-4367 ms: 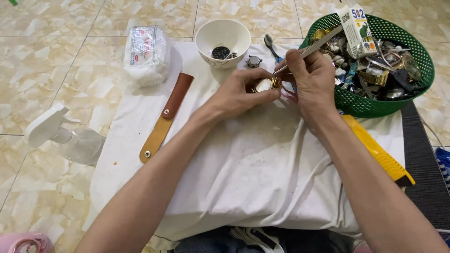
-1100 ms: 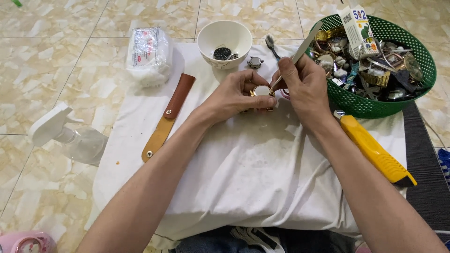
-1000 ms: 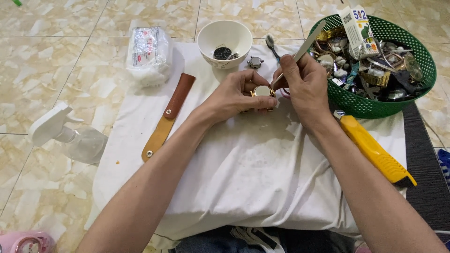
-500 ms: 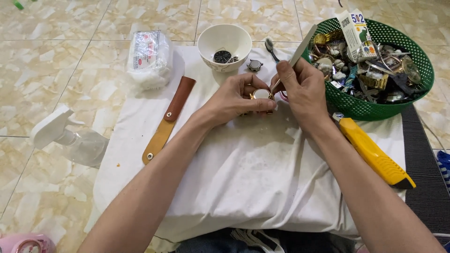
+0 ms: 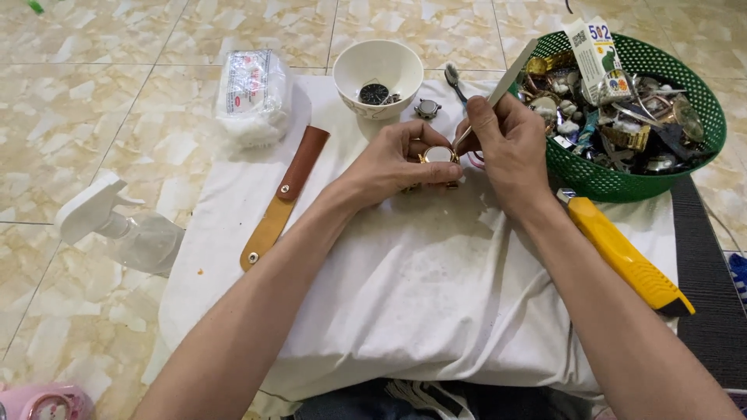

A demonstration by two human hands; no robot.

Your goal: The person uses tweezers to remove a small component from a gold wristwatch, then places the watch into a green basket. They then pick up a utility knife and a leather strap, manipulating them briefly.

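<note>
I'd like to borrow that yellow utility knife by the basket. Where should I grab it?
Grip the yellow utility knife around the middle of its long yellow body, coming from above. It lies flat on the white cloth, its dark tip toward the near right, so keep off that end.

A matt white cloth (image 5: 436, 295), lightly soiled and wrinkled, covers the work surface. On it lies a smooth brown leather strap (image 5: 284, 194) with metal studs. The watch (image 5: 438, 155) has a shiny gold metal case. The bowl (image 5: 378, 74) is glossy white ceramic. The basket (image 5: 622, 183) is green plastic mesh, full of glinting metal parts. The knife (image 5: 626, 257) is smooth yellow plastic. The floor (image 5: 78, 109) is polished marbled tile.
</note>
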